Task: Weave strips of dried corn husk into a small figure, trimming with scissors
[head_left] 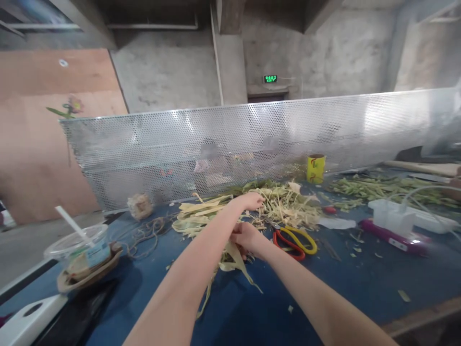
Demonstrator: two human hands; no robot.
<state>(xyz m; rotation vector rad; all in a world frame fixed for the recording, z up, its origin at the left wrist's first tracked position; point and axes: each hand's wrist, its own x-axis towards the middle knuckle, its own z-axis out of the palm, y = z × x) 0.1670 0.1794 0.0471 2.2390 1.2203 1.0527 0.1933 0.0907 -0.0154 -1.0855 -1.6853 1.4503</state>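
My left hand [253, 201] reaches over a heap of dried corn husk shreds [288, 206], its fingers curled inward at the heap's near side; whatever is between them is hidden. Below it, my right hand [249, 237] grips a bunch of pale corn husk strips [236, 262], whose loose ends hang down over the blue table. My left forearm covers part of this bunch. Wider, flatter husks [194, 216] lie to the left of the heap. Just right of my right hand rest scissors [277, 239] with one red and one yellow handle.
A lidded cup [86, 250] with a straw stands at left in a cardboard holder, near tangled twine [149, 235]. A yellow roll [316, 168] stands by the perforated metal screen [162, 154]. At right are a purple device [392, 235] and green stalks [382, 187].
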